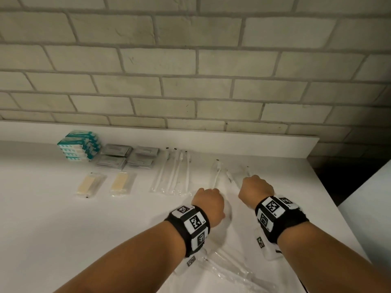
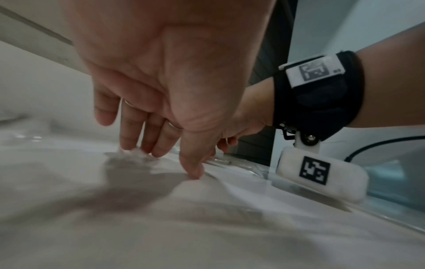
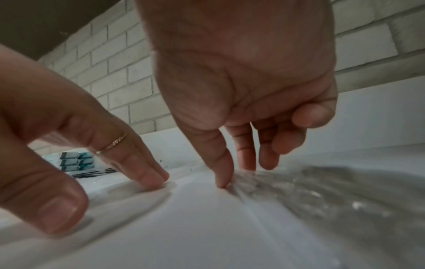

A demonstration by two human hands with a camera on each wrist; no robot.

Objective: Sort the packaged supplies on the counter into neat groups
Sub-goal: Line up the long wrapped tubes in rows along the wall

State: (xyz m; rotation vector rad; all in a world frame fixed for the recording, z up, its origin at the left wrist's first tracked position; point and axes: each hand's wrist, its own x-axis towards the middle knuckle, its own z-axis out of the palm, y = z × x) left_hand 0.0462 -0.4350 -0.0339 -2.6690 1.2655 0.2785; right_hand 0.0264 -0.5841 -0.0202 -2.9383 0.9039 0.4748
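Observation:
Clear-wrapped toothbrush packets lie loose on the white counter. My left hand reaches down onto one packet; in the left wrist view its straight fingers and thumb touch the crinkled wrapper. My right hand is just to the right on other packets; its thumb and fingertips touch the clear wrapper, and the little finger is curled. Neither hand has lifted anything. A sorted row of toothbrush packets lies to the left.
Teal boxes are stacked at the back left, grey sachets beside them, and two comb packets in front. More clear packets lie under my forearms. The counter ends at the right edge; a brick wall stands behind.

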